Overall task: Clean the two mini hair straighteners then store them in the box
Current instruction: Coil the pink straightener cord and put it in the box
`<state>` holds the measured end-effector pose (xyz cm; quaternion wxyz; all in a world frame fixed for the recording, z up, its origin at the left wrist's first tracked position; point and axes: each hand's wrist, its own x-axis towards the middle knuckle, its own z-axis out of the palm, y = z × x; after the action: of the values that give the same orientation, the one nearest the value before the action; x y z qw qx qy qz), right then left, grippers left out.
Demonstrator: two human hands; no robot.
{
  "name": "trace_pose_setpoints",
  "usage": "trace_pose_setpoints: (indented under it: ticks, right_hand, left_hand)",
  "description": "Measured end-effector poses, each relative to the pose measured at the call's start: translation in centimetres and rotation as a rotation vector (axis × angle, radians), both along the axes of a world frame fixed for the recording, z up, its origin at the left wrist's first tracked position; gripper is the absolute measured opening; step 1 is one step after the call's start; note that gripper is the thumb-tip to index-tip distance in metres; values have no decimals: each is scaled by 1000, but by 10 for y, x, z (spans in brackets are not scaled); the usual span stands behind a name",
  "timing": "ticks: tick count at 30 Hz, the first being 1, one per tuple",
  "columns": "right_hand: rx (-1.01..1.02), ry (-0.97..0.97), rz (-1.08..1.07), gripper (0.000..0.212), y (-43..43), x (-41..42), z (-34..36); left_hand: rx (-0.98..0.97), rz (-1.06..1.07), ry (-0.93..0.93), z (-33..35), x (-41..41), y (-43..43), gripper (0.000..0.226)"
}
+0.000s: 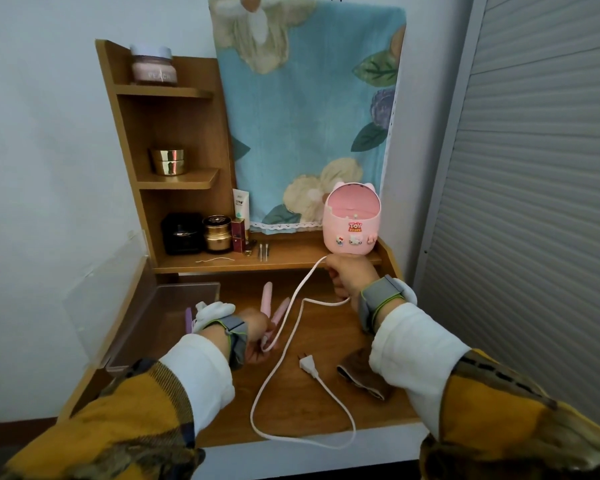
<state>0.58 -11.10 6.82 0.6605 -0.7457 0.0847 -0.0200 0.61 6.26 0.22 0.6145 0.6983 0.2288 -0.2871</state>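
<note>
Box (160, 306): clear, lid raised. It stands left of the left grip, just beside the wrist.
Purple straightener (189, 318): a slim purple piece left of the left grip, apparently inside the box. The wrist hides most of it, so naming it is a judgement.
Left grip (255, 336): fingers curled round the hinge end of the pink straightener, where the cord enters.
Pink straightener (267, 301): held low over the counter (326, 334). Its two arms stand apart and point away from the left grip, toward the shelf.
Cord (326, 301): white. It rises from the left grip to the right grip, comes back out of it, and lies in a wide loop on the counter, nearer the person than either grip.
Plug (307, 363): lies flat on the counter between the two grips, connected to nothing.
Right grip (349, 277): closed round a span of cord, raised above the counter.
Cloth (364, 375): brown, on the counter on the near side of the right grip, partly under the sleeve. Neither grip touches it.
Pink bin (352, 223): on the shelf directly behind the right grip. Whether they touch cannot be told.
Stage (judgement): the cord is being gathered, and the pink straightener is not yet stored.
Risk, plug: further pull from the right grip would likely drag the plug, which may fall off the counter edge or snag the cloth.
Risk, bin: a backward lift of the right grip may tip the bin.
Risk, box: open arms or loose cord may foul the box wall or lid.
</note>
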Motion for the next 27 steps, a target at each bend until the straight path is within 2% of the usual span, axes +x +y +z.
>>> trace_pose_setpoints:
  ticks: [4, 6, 9, 10, 11, 13, 15, 17, 18, 19, 22, 25, 27]
  right_hand:
    - [167, -23, -30, 21, 2, 2, 4]
    - [154, -10, -4, 23, 1, 1, 9]
    - [63, 5, 11, 27, 4, 2, 16]
    - [42, 0, 5, 28, 7, 3, 17]
    - [22, -6, -6, 29, 10, 5, 18]
    - [-6, -20, -15, 33, 15, 7, 21]
    - [16, -37, 0, 38, 18, 8, 24]
    - [56, -42, 14, 45, 18, 7, 28]
    - [73, -37, 14, 49, 18, 6, 30]
    - [86, -30, 7, 52, 16, 4, 32]
    - [50, -6, -51, 52, 5, 4, 33]
    - [-151, -38, -29, 29, 0, 7, 26]
    - [-353, -45, 25, 7, 5, 9, 18]
  left_hand:
    - [98, -52, -66, 11, -9, 0, 29]
    - [209, -88, -142, 16, -8, -3, 25]
    - [654, -248, -405, 30, -4, -4, 53]
    - [703, -265, -522, 36, -5, -3, 59]
    - [664, -289, -624, 39, -4, -4, 61]
    - [462, -348, -769, 43, -5, -5, 58]
    - [322, -480, -750, 40, -12, -11, 51]
    - [309, -510, -818, 32, -14, -15, 33]
    - [284, -451, -884, 32, -14, -16, 20]
    - [219, -379, -931, 34, -13, -16, 18]
    - [5, -203, -906, 41, -7, -9, 29]
    - [-338, 51, -762, 50, 1, -8, 32]
    - [-422, 97, -693, 54, 5, -10, 30]
